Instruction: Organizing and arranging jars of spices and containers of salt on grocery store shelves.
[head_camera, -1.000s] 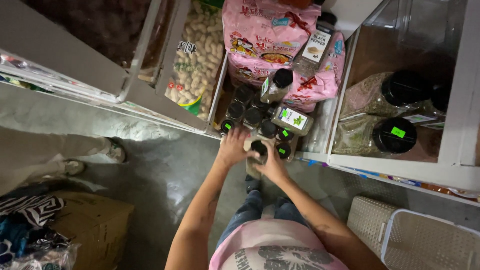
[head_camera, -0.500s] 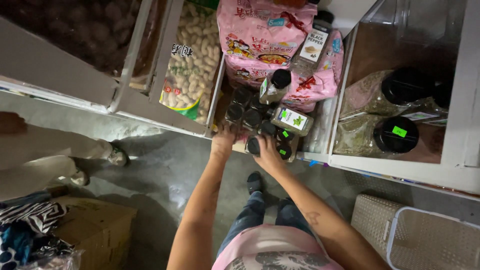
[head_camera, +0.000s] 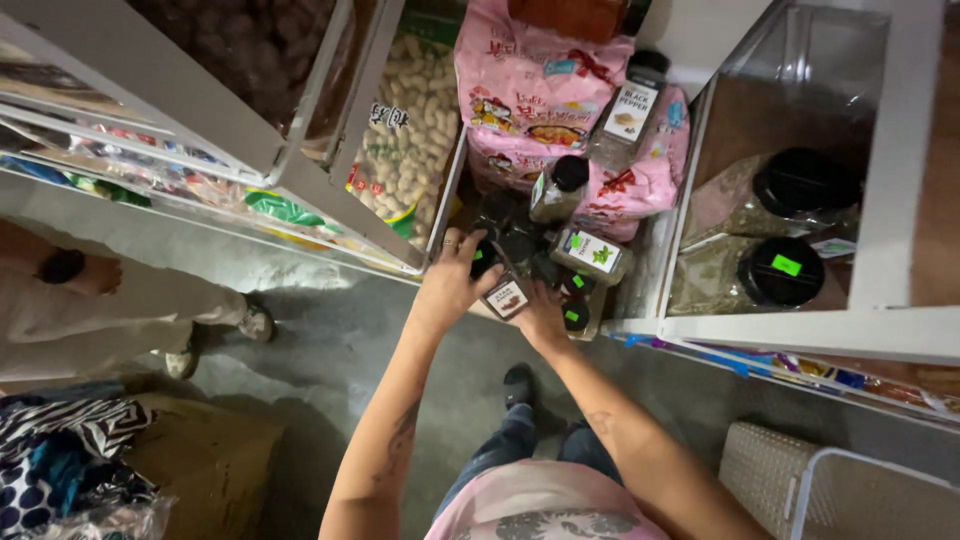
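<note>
Small spice jar seemingly tilted, cap up-left

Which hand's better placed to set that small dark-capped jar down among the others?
Left, probably. The left hand already grips the small jar by the shelf's jars. The right hand only rests beside it, near the green-stickered caps.

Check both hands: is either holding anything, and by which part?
The left hand grips a small dark-capped spice jar at its cap end. The right hand touches the jar's lower end; a firm grip there cannot be told.
</note>
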